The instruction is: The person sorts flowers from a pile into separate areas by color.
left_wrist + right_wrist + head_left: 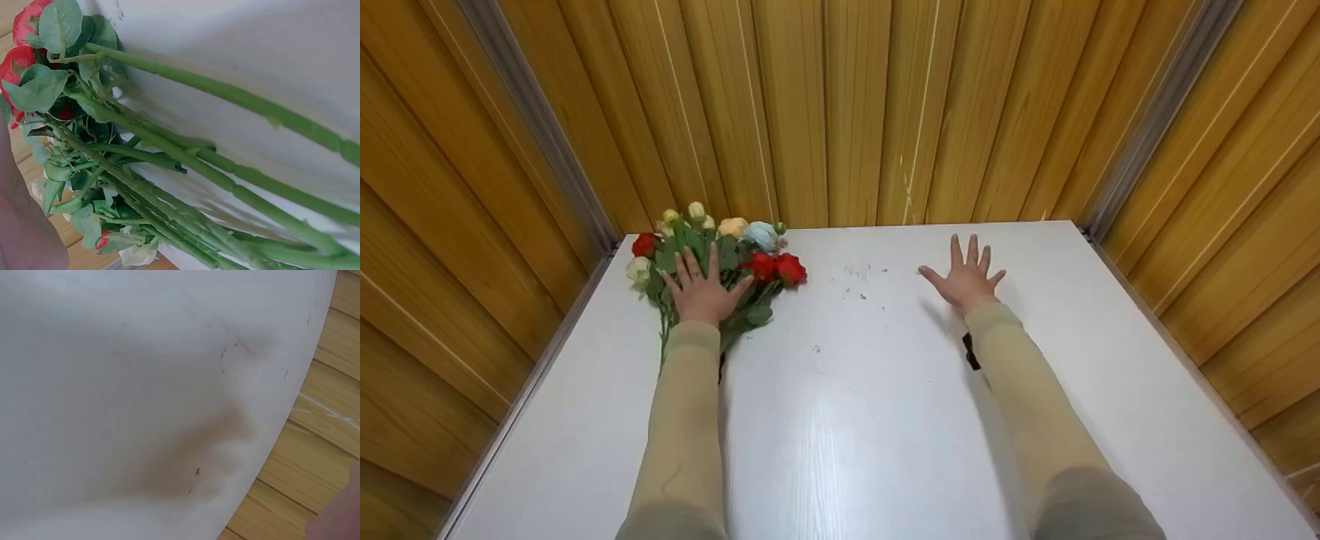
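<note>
My left hand (705, 296), fingers spread, is over a bunch of artificial flowers (682, 238) at the back left of the table. Red roses (776, 268), a pale blue bloom (761, 235), a peach one (733, 227) and several cream ones make up the bunch. In the left wrist view its green stems (208, 90) run across below the hand (28, 208), which grips none of them. To the right, my right hand (967, 283) hovers with spread fingers above the bare white tabletop, holding nothing. Only part of that hand (337, 512) shows in the right wrist view, with its shadow below.
The white table (840, 420) carries small dark marks (859, 274) near its back middle. Wood-patterned panels (855, 112) rise behind it and on both sides, with grey metal posts (547, 120) at the corners. A black strap (971, 351) shows under the right sleeve.
</note>
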The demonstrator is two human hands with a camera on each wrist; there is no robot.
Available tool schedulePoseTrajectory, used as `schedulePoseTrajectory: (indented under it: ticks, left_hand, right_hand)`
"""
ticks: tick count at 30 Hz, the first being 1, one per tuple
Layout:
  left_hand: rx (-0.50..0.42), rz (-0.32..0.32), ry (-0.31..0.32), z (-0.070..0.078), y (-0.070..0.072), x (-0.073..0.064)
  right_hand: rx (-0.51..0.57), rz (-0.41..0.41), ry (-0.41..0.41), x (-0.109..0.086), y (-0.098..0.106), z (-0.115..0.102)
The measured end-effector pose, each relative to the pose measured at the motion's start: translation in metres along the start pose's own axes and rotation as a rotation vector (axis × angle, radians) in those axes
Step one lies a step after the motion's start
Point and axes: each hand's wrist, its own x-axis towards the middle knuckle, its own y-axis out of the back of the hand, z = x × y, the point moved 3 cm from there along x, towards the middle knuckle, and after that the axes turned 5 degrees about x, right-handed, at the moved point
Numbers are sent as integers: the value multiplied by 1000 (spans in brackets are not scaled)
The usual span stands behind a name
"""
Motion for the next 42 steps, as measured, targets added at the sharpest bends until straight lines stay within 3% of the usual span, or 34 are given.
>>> schedulePoseTrajectory:
  ticks: [7,15,19,23,27,29,32,35,38,42]
  left_hand:
    - [-88,-18,96,-10,0,-4]
    - [-168,125,224,-24,0,-6]
    - [-180,174,221,-26,1,-6]
    - [-157,158,149,-17,-1,-5]
    - [-174,45,106,2,-3,-9]
    - [-179,-57,112,12,-2,-13]
    - [-120,-232,117,22,-1,-24]
    - [-43,-339,101,28,-2,-33]
    - [34,-358,87,33,-4,-39]
    - [135,-302,78,40,-10,-43]
  right_hand:
    - [121,-60,7,0,-24,-34]
    - [235,-143,70,-12,-56,-86]
    - [299,-194,117,-21,-76,-113]
    - [382,-240,143,-33,-97,-137]
    - [493,-287,137,-46,-116,-155]
    - [558,-300,127,-51,-125,-162]
    - [651,-307,114,-59,-136,-169]
    - [728,-293,112,-64,-143,-174]
    - [812,-294,83,-68,-147,-178]
    - [963,-377,0,-71,-155,-181]
